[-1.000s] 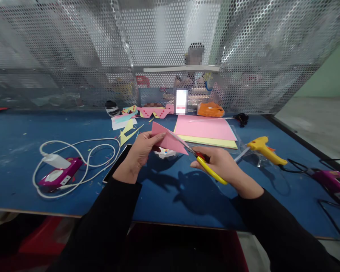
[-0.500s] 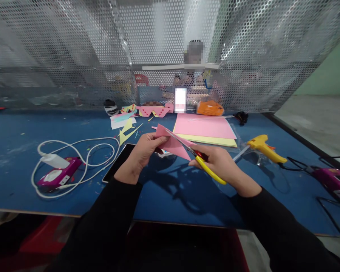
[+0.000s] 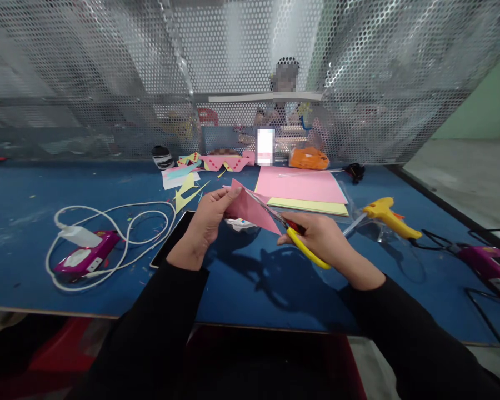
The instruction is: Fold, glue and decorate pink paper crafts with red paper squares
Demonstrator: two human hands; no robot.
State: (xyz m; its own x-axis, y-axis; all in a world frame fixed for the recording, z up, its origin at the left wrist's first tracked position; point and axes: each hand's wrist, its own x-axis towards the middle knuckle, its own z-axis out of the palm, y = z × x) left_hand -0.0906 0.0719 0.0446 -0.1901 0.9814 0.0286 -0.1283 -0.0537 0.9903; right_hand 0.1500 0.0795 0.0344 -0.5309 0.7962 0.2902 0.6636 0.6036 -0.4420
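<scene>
Pinched between the thumb and fingers of my left hand [image 3: 211,214] is a piece of pink paper [image 3: 254,211], held above the table. My right hand [image 3: 314,239] grips scissors [image 3: 306,250] with yellow handles. Their blades lie along the upper right edge of the pink paper, pointing up and left. Beneath the paper, partly hidden, a small white item [image 3: 241,224] rests on the table; I cannot make out its kind. Behind my hands lies a stack of pink and yellow paper sheets [image 3: 304,186].
A yellow glue gun [image 3: 394,218] lies at right, near a purple power strip [image 3: 489,266]. At left are a white cable [image 3: 129,222], another purple power strip [image 3: 87,255] and a dark tablet or phone [image 3: 173,241]. Paper scraps [image 3: 186,191] and pink decorated cutouts [image 3: 225,162] lie farther back.
The scissor blades have closed somewhat along the pink paper, and the narrow strip at its upper right has shifted. My left hand has moved slightly up and left.
</scene>
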